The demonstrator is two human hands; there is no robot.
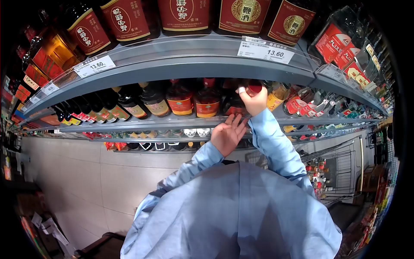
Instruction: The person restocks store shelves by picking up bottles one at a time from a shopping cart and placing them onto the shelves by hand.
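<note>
My right hand (254,103) reaches under the upper shelf edge, its fingers closed around the top of a bottle with a dark red cap (255,88). Most of that bottle is hidden by the hand and the shelf. Lower and to the left, my left hand (227,136) is held up with its fingers apart and nothing in it. Its fingertips are close to a dark bottle (235,105) on the lower shelf. Beside that stand dark bottles with red and yellow labels (208,105) and, on the right, a bottle with a yellow label (274,100).
The upper shelf edge (194,67) curves across above my hands, with price tags (267,51) and large red-labelled bottles (184,15) over it. More bottles line lower shelves. A wire shopping cart (340,168) holding red-capped items stands at the right. Tiled floor (82,172) lies left.
</note>
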